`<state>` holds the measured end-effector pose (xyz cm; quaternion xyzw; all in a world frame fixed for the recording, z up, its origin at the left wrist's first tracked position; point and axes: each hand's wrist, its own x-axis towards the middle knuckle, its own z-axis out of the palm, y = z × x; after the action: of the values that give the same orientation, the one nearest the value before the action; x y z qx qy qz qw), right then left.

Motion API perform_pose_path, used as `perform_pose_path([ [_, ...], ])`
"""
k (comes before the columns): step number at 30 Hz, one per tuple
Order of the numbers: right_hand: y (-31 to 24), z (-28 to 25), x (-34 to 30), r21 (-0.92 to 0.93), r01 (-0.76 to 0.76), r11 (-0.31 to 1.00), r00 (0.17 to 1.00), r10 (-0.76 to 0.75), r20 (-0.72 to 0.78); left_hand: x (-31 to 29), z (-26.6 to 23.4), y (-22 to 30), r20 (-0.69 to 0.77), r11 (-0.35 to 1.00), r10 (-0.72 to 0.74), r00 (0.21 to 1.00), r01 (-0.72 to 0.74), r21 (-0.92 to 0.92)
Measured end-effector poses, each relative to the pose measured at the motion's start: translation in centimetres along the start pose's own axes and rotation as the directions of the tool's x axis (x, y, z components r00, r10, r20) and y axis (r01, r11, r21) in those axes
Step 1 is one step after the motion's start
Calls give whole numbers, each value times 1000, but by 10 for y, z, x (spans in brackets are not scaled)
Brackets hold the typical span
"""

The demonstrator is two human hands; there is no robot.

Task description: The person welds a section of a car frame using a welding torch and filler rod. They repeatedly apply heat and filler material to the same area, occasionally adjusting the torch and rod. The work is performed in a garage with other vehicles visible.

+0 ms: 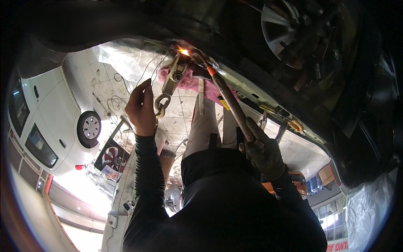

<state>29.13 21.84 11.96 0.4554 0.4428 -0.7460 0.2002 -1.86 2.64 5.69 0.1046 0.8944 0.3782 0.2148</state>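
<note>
My left hand [141, 110], bare, is raised with its fingertips pinched on a thin wire [161, 63]. The wire bends up toward a bright flame [183, 51] at the car body's lower edge. In my gloved right hand [267, 154] is a long gas torch [233, 105], its orange-hot-looking neck slanting up and left toward that flame. Between my hands a metal pulling clamp [178, 75] grips the edge beside the flame. A steel hook [162, 105] hangs from its lower end. Pink cloth [189, 83] lies behind the clamp.
The dark car body [235, 38] spans the top and right. Clear plastic sheeting [126, 59] lies at upper left on the tiled floor [90, 69]. A white car [54, 117] stands at left, near a fan [113, 157]. Loose cables [114, 103] lie on the floor.
</note>
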Motion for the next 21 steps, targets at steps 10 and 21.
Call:
perform_pose_path([
  [10,7,10,-1,-11,54,998,997,-55,-51,19,-7,-11,42,992,-100,994,103,-75],
  [21,7,15,-1,-77,95,992,992,-101,-77,16,-10,-19,66,982,-140,988,147,-117],
])
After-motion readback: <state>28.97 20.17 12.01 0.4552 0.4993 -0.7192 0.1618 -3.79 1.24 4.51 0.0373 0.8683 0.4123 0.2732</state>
